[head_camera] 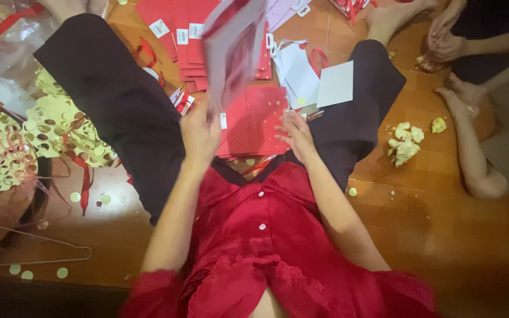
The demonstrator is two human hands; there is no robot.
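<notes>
The left hand (pixel 200 132) is up w/ its fingers closed on the bottom edge of a red and white card (pixel 234 50), which stands tall and looks blurry, so it's prob. moving. The right hand (pixel 296 136) lies flat and mostly open on a red stack (pixel 257 121) of paper on the floor (pixel 443 235), between the person's legs; it presses down and grips nothing I can see. The card is above the stack, a bit to the left, not touching it. More red sheets (pixel 184 35) w/ small white tags lie further out, and a white sheet (pixel 335 83) sits near the right knee. On the left side are yellow sheets (pixel 54 126) full of round holes, w/ little yellow dots on the floor nearby, plus a wire hanger (pixel 36 250). White crumbs (pixel 405 144) lie on the right side. Another person's hands (pixel 446 35) are at the top right, busy w/ sth. small; can't tell what. To do this bit well, I think: hold the card by the edge only so it doesn't bend, keep the flat hand firm so the stack doesn't slide, and lift one card at a time.
</notes>
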